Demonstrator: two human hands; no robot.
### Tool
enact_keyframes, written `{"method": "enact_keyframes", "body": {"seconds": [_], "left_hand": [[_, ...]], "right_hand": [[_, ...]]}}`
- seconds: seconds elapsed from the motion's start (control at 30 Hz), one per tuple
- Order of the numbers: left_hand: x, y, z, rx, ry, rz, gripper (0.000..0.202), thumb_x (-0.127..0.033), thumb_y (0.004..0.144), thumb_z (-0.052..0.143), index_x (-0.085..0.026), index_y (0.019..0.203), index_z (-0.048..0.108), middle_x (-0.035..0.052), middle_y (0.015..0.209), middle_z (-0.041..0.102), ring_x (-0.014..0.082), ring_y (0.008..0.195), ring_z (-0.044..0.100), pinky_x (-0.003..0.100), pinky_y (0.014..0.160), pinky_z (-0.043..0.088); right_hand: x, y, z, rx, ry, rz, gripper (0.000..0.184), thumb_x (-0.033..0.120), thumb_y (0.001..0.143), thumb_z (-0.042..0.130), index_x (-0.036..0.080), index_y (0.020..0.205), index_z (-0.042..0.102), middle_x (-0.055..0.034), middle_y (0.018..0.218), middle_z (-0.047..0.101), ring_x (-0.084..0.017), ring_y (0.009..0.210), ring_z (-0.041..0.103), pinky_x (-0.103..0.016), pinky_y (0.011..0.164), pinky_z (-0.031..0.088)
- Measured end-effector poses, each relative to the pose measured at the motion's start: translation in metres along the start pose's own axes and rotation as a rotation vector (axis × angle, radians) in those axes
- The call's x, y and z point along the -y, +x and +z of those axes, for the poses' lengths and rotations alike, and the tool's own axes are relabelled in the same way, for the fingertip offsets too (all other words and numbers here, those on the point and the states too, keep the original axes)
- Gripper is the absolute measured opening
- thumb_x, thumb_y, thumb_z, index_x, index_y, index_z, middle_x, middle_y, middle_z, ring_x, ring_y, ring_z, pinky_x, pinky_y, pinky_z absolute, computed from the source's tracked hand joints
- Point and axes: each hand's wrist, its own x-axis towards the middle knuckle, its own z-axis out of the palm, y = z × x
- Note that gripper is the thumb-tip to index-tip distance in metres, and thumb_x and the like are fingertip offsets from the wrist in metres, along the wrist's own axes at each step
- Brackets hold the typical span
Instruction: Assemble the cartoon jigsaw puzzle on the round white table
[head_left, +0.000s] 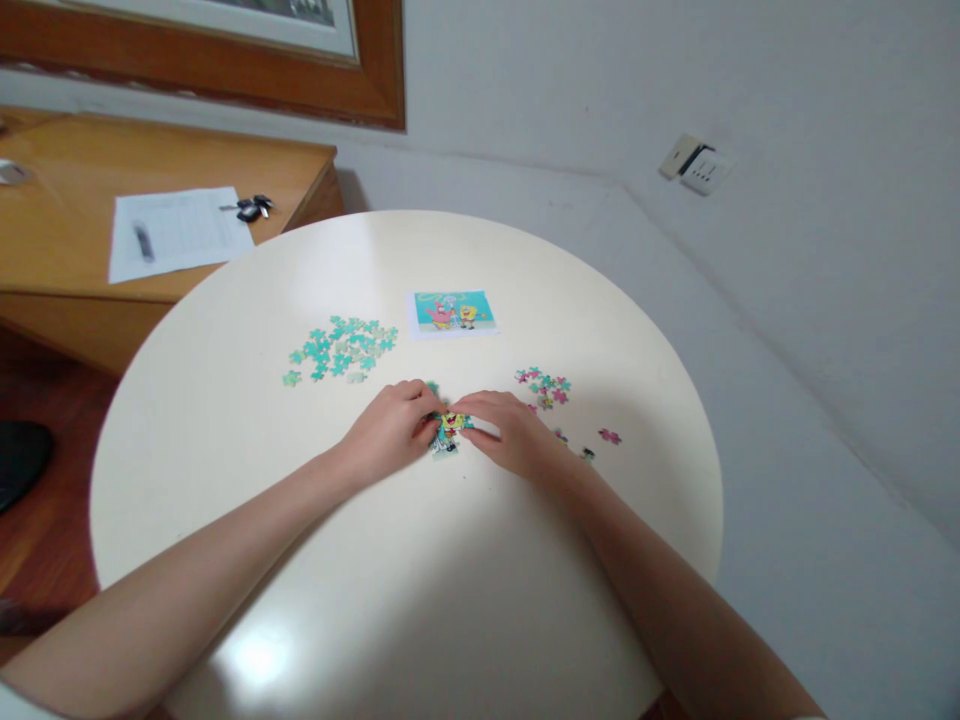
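Observation:
On a round cream table [300, 560], my left hand [390, 430] and my right hand [506, 430] meet over a small joined cluster of puzzle pieces [450, 430], yellow and teal. Both hands have fingers curled and pinched onto the cluster's edges. A heap of loose teal pieces [343, 349] lies to the left of the hands. Loose pink and teal pieces [545, 388] lie to the right, with a lone pink piece [610, 436] further out. A small cartoon reference picture [452, 312] lies flat beyond the hands.
A wooden desk [67, 270] stands at the left with a sheet of paper [176, 230] and a bunch of keys [253, 207]. A framed picture [300, 70] hangs on the wall. A wall switch [697, 165] is at the right.

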Motion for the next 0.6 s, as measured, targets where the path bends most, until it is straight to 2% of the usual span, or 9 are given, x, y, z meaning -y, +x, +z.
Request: {"method": "enact_keyframes", "body": {"seconds": [0.27,0.43,0.6], "left_hand": [[-0.003,-0.002,-0.001,0.024,0.113,0.027,0.026,-0.013,0.081,0.045,-0.018,0.088,0.07,0.0073,0.08,0.06,0.0161,0.074,0.057,0.029,0.068,0.045],[-0.005,-0.002,-0.004,0.077,0.181,0.027,0.027,-0.013,0.082,0.045,-0.02,0.09,0.07,0.0076,0.082,0.059,0.0166,0.075,0.056,0.029,0.069,0.043],[-0.01,-0.004,-0.011,0.161,0.272,-0.012,0.032,-0.012,0.081,0.045,-0.024,0.101,0.068,0.0092,0.09,0.057,0.0206,0.083,0.052,0.033,0.074,0.041]], "right_hand": [[0.0,0.0,0.001,-0.013,0.007,-0.006,0.029,0.012,0.078,0.057,0.02,0.105,0.063,-0.0072,0.101,0.067,-0.019,0.096,0.061,-0.034,0.086,0.047],[-0.001,0.0,0.002,-0.012,0.009,-0.005,0.029,0.012,0.077,0.057,0.021,0.105,0.063,-0.007,0.101,0.067,-0.019,0.097,0.061,-0.035,0.087,0.047],[-0.001,0.0,0.002,-0.026,0.015,-0.009,0.029,0.012,0.077,0.056,0.021,0.105,0.063,-0.0073,0.1,0.067,-0.019,0.096,0.061,-0.035,0.086,0.047]]}}
